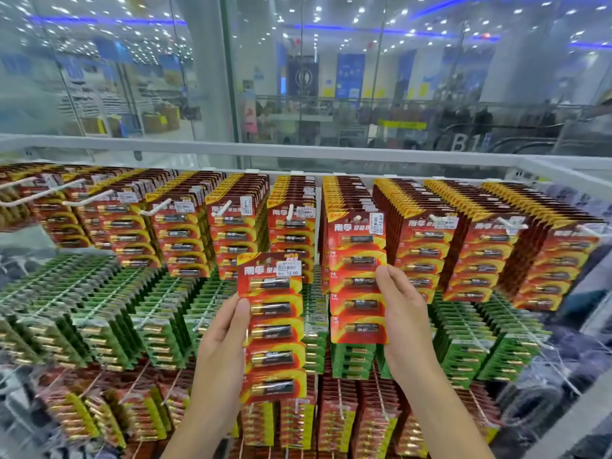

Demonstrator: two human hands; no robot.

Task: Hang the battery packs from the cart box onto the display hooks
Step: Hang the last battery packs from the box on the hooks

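Note:
My left hand [222, 339] pinches the left edge of a long red battery pack [272, 326], held upright in front of the display. The pack carries several batteries in a column and a white price sticker near its top. Its top sits just below a white display hook [290, 210] loaded with red packs. My right hand [402, 313] touches the right edge of the front red pack [357, 279] hanging on the neighbouring hook to the right, thumb on its face. The cart box is out of view.
A top row of white hooks [159, 207] holds dense red packs. Green packs [99, 326] fill the row below, red-and-yellow packs [331, 425] the lowest one. A white rail [298, 150] and glass wall stand behind the display.

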